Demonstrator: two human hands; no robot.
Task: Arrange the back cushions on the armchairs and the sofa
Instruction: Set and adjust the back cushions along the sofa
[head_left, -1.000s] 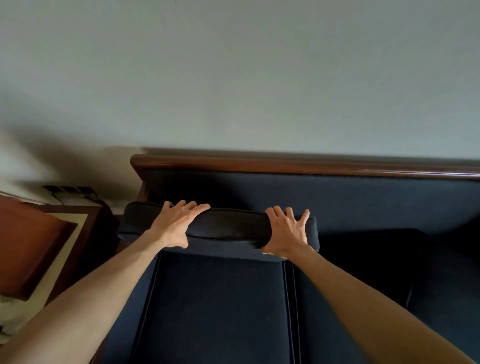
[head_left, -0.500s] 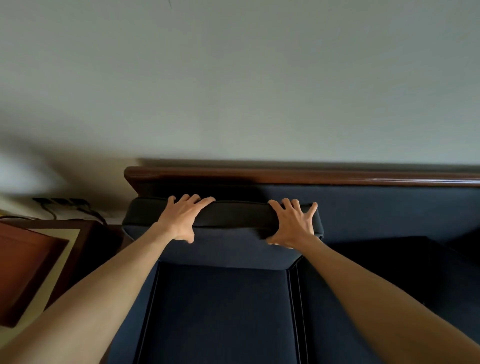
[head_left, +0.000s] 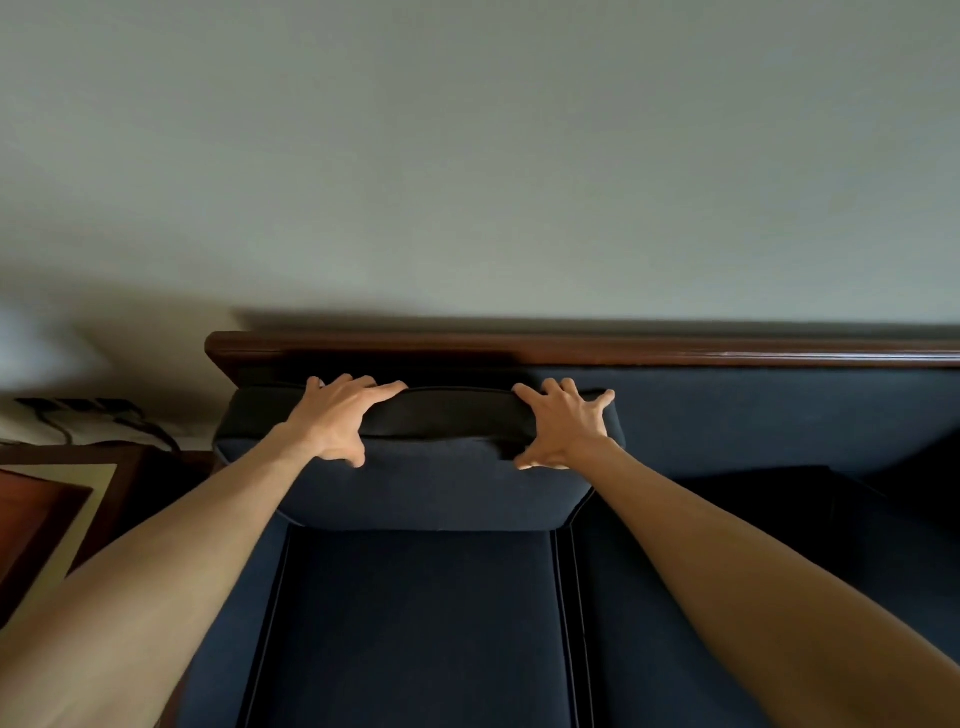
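Back cushion (head_left: 426, 483) of dark blue fabric now stands against the sofa (head_left: 753, 415) backrest at its left end, its top edge close under the wooden rail (head_left: 571, 353). A second ago I saw it lower and further from the rail, with more of the bare backrest showing above it; half a second ago it was partway up. Since then more of its front face has come into view, and its lower edge meets the left seat cushion (head_left: 415, 623).

My left hand (head_left: 337, 421) lies over the top of the cushion near its left side, fingers spread and curled across the top edge, thumb down on the front face. My right hand (head_left: 563, 428) does the same near the right corner, fingers fanned over the top and thumb pressed to the front. Both hands grip the cushion between thumb and fingers, much as they did in the earlier frames. Both forearms reach forward, bare, from the bottom corners of the view.

To the right of the cushion the backrest is uncovered. A wooden side table (head_left: 62, 509) sits left of the sofa, and a pale wall (head_left: 467, 156) fills the upper half.
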